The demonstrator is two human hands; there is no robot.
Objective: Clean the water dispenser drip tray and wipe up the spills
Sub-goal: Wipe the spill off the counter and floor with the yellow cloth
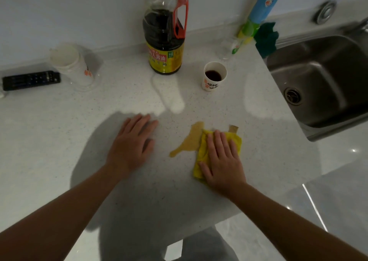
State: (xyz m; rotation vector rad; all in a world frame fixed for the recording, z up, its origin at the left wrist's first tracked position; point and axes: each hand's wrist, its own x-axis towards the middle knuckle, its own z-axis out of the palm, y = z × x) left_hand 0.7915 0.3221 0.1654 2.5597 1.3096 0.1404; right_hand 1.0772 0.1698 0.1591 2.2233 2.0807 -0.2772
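A brownish-yellow spill [190, 140] lies on the pale speckled countertop [59, 133], with a small separate patch [233, 129] to its right. My right hand [223, 161] presses flat on a folded yellow cloth [202, 151], which covers the spill's right part. My left hand [132, 141] rests flat on the counter to the left of the spill, fingers spread, holding nothing. No water dispenser or drip tray is in view.
Behind the spill stand a large dark sauce bottle [164, 41] and a paper cup [214, 76] of dark liquid. A stack of paper cups [69, 61] and a black remote [30, 80] lie far left. A steel sink [322, 77] is at right, a green cloth [265, 38] beside it.
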